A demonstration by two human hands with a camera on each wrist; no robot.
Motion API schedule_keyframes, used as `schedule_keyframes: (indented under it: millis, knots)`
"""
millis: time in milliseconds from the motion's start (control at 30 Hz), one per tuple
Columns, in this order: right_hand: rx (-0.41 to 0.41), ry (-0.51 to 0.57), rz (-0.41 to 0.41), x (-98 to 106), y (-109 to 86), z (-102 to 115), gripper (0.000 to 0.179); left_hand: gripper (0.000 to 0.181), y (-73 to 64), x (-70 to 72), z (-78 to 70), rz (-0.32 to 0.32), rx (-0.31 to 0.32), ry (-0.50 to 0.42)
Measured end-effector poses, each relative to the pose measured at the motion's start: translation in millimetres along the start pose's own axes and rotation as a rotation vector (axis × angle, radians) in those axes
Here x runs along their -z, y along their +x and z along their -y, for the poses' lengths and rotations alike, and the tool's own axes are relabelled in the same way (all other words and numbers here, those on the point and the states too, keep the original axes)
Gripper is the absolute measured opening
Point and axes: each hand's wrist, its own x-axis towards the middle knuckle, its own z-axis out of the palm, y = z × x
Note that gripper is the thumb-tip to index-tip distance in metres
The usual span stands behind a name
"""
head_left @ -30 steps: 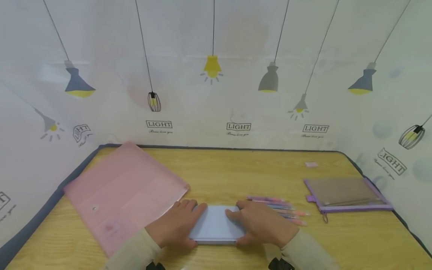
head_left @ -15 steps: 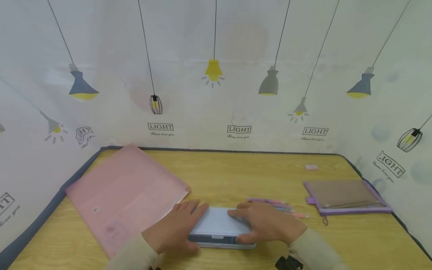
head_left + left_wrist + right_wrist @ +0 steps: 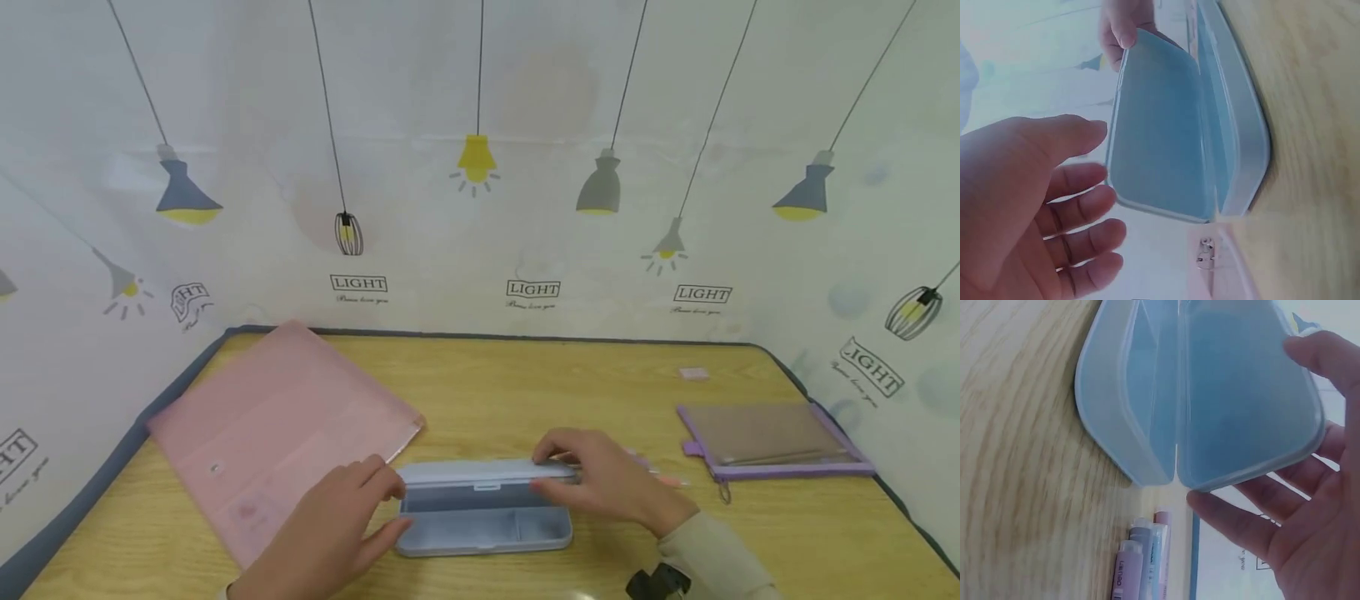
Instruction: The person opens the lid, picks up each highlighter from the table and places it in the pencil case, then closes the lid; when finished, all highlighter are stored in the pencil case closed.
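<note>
A pale blue plastic pencil case (image 3: 456, 533) lies on the table in the head view, its hinged lid (image 3: 461, 473) raised. Inside the tray a divider marks off a small compartment at the right; no contents show there. My right hand (image 3: 603, 479) grips the lid's right end, thumb on the inner face and fingers behind it, as the right wrist view also shows. At the lid's left end is my left hand (image 3: 330, 517), fingers loosely bent and apart. In the left wrist view its fingertips (image 3: 1097, 199) are right at the lid's edge.
A pink document folder (image 3: 292, 417) with a snap lies at the left. Several pens (image 3: 1141, 556) are behind and right of the case, partly hidden by my right hand. Further right sit a purple-edged zip pouch (image 3: 780, 433) and a small pink eraser-like block (image 3: 693, 373).
The lid has gone from closed to standing raised, uncovering the tray. My left hand has drawn off the lid to the left; my right hand has risen with the lid.
</note>
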Motion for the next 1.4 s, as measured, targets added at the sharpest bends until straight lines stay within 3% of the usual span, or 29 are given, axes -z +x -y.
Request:
schedule_keyframes:
  millis: [133, 267, 367, 467, 533, 733, 967, 1233, 1400]
  knots:
    - [-0.056, 0.103, -0.008, 1, 2.6, -3, 0.022, 0.027, -7.3, -2.6, 3.6, 0.04, 0.078, -0.043]
    - [-0.073, 0.093, -0.055, 3, 5.2, -8, 0.016, 0.03, -9.9, -16.6, 6.6, 0.147, 0.106, -0.018]
    - [-0.076, 0.067, -0.119, 4, 8.2, -12, 0.016, 0.04, -10.4, -30.7, 4.8, 0.16, 0.017, 0.041]
    - [-0.106, 0.089, -0.178, 5, 11.5, -15, 0.016, 0.046, -11.3, -43.1, 0.7, 0.076, -0.092, 0.123]
    - [-0.135, 0.121, -0.207, 5, 14.2, -16, 0.018, 0.048, -11.9, -48.1, -1.3, 0.044, -0.12, 0.161]
    - [-0.227, 0.221, -0.249, 9, 24.0, -19, 0.024, 0.046, -9.9, -49.6, -8.4, 0.113, -0.063, 0.129]
    - [-0.258, 0.167, -0.266, 11, 36.8, -28, 0.025, 0.036, -7.9, -49.8, -12.2, 0.11, -0.04, 0.157]
    - [-0.327, 0.129, -0.255, 10, 42.5, -34, 0.024, 0.028, -2.4, -47.7, -13.7, 0.179, -0.013, 0.197]
    - [-0.341, 0.108, -0.248, 12, 43.2, -36, 0.022, 0.027, -2.5, -49.8, -13.6, 0.164, -0.017, 0.206]
